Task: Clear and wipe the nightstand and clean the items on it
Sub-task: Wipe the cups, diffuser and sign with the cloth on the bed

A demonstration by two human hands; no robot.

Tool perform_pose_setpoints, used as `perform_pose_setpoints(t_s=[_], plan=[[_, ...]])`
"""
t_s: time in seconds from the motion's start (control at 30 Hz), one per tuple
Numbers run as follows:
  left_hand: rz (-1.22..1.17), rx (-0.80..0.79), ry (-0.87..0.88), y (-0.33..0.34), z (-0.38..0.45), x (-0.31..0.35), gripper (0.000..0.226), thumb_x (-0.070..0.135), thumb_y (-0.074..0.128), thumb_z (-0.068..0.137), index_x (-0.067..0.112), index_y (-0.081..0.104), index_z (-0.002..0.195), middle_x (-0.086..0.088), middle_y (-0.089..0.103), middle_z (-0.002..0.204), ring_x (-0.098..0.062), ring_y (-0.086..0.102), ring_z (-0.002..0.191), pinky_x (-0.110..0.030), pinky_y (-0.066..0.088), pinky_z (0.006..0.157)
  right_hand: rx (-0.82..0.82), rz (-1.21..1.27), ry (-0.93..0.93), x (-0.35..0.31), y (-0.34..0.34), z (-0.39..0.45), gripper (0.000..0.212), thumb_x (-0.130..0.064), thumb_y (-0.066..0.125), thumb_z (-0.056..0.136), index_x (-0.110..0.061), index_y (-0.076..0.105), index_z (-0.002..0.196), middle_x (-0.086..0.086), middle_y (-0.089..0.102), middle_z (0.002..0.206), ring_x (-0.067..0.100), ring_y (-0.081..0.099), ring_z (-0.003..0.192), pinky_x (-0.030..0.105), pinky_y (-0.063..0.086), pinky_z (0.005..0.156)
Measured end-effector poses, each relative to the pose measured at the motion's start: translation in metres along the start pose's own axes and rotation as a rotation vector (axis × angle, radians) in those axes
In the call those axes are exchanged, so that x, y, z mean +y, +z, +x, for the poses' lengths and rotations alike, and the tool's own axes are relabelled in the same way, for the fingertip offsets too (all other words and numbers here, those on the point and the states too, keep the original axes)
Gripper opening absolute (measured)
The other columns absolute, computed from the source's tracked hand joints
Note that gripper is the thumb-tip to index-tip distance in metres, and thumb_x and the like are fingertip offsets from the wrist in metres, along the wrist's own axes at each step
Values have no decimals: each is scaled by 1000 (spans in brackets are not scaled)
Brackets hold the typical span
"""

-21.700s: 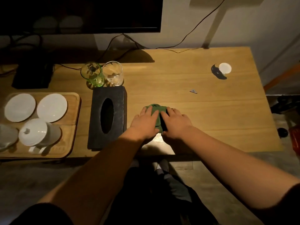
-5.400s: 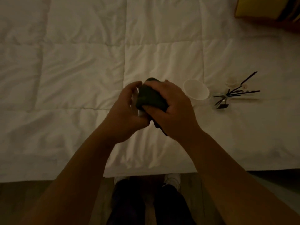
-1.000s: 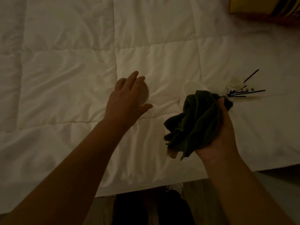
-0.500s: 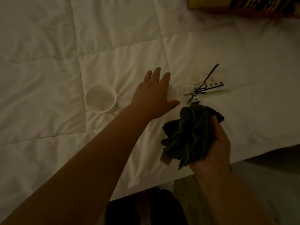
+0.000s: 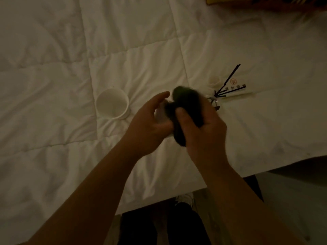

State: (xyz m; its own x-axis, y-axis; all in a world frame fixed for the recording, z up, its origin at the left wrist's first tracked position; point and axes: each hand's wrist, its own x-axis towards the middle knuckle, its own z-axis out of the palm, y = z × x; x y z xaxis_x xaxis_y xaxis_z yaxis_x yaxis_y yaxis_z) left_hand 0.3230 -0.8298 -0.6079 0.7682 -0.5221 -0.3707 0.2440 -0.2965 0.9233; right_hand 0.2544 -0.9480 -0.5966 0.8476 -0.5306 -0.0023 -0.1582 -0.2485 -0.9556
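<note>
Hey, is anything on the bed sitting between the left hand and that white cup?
Nothing visible does. The white cup stands on the quilt just left of the left hand, with only bare bedding between them. The right hand presses the dark cloth against a pale item the left hand holds.

Your right hand (image 5: 203, 133) presses a dark cloth (image 5: 185, 110) against a pale item in your left hand (image 5: 148, 126), above the bed (image 5: 53, 85), beside a white cup (image 5: 112, 104)
</note>
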Motion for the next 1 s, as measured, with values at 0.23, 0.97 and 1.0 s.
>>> perform_pose_setpoints(t_s=[0.23,0.97,1.0], plan=[[295,53,271,-25,-31,-3,82,39,73,68,22,38,140,17,47,128,-4,52,115,-22,51,85,-204,-88,164,-6,18,29,18,-43,62,87,-37,65,104,-24,68,84,-4,64,81,14,53,70],[-293,184,330,-20,-48,-6,55,29,61,72,16,50,125,-10,55,121,-23,59,109,-35,54,79,-348,518,583,-4,18,13,13,-28,63,83,-27,76,82,-1,73,88,13,71,79,29,58,67],[-445,219,294,-15,-48,-4,53,30,59,71,21,51,123,-7,56,119,-21,61,107,-32,55,75,-266,691,631,-5,21,7,13,-30,64,79,-26,74,85,2,72,92,14,71,82,30,58,68]])
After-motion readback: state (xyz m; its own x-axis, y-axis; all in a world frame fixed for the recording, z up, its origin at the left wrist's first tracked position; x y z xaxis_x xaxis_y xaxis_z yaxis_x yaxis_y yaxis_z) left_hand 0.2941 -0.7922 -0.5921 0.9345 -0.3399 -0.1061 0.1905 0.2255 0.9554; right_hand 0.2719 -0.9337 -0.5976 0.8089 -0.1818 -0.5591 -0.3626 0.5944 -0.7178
